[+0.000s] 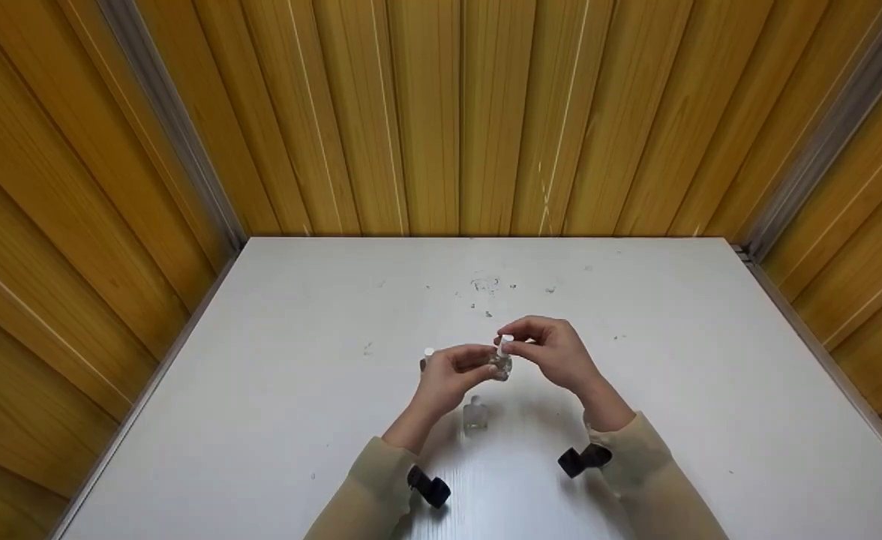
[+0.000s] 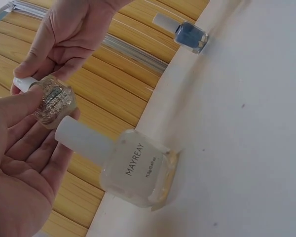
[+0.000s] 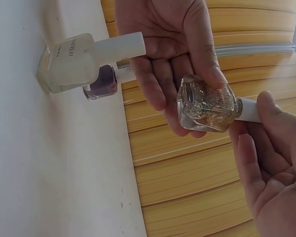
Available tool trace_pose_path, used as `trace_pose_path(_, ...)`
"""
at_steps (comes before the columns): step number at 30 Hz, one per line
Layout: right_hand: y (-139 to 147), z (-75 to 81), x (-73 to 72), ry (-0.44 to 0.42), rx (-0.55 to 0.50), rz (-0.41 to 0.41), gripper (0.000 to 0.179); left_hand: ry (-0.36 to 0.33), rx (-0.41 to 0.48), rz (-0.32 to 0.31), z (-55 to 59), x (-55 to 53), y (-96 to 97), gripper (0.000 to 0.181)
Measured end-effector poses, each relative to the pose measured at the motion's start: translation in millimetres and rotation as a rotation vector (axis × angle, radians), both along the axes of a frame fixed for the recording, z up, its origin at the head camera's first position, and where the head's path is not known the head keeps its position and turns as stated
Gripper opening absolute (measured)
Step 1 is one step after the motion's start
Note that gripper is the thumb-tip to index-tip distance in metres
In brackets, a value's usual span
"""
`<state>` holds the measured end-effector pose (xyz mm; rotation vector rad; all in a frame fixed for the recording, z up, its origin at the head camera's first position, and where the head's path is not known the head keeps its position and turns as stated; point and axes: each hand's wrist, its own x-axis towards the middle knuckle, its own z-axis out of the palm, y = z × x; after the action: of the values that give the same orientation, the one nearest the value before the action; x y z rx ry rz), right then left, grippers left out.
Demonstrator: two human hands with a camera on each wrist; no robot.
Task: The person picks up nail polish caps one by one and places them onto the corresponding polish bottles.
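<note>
A clear nail polish bottle with glitter [image 3: 207,104] is held between the thumb and fingers of my left hand [image 1: 445,382], tilted above the table. My right hand [image 1: 557,356] pinches its white cap [image 1: 506,343], which sits at the bottle's neck. Below the hands stands a frosted white-capped nail polish bottle [image 2: 135,168], upright on the table and apart from both hands. In the head view, another white-capped bottle [image 1: 428,353] is mostly hidden behind my left hand.
A blue nail polish bottle [image 2: 190,36] stands on the table in the left wrist view. The right wrist view shows a purple bottle [image 3: 103,81] behind the frosted one. Yellow wood-look panels [image 1: 456,112] rise behind the white table [image 1: 298,337], which has small dark marks.
</note>
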<state>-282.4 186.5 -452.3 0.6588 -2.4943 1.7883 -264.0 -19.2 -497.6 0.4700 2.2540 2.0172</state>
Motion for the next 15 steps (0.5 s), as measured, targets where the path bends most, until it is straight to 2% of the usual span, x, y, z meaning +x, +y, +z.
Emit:
trace_pose_path(3, -3.3, -1.9, -0.4, -0.017, 0.023, -0.081, 0.017, 0.001, -0.010, 0.004, 0.6, 0.7, 0.5, 0.028)
trace_pose_path(6, -4.8, -2.8, -0.8, -0.034, 0.047, -0.103, 0.021, -0.004, -0.019, 0.008, 1.1, 1.1, 0.6, 0.028)
trace_pose_path(8, -4.0, -2.8, -1.1, -0.041, 0.047, -0.070, 0.023, -0.003, -0.018, 0.012, 1.2, 0.9, 0.4, 0.028)
trace_pose_path(12, 0.0, -0.7, -0.6, -0.059, -0.020, 0.082, 0.034, -0.003, 0.002, 0.018, 0.9, -0.2, -0.2, 0.030)
trace_pose_path(15, 2.1, 0.0, -0.7, -0.068, -0.073, 0.167, 0.035, -0.003, 0.023, 0.015, 0.3, -0.4, -0.8, 0.031)
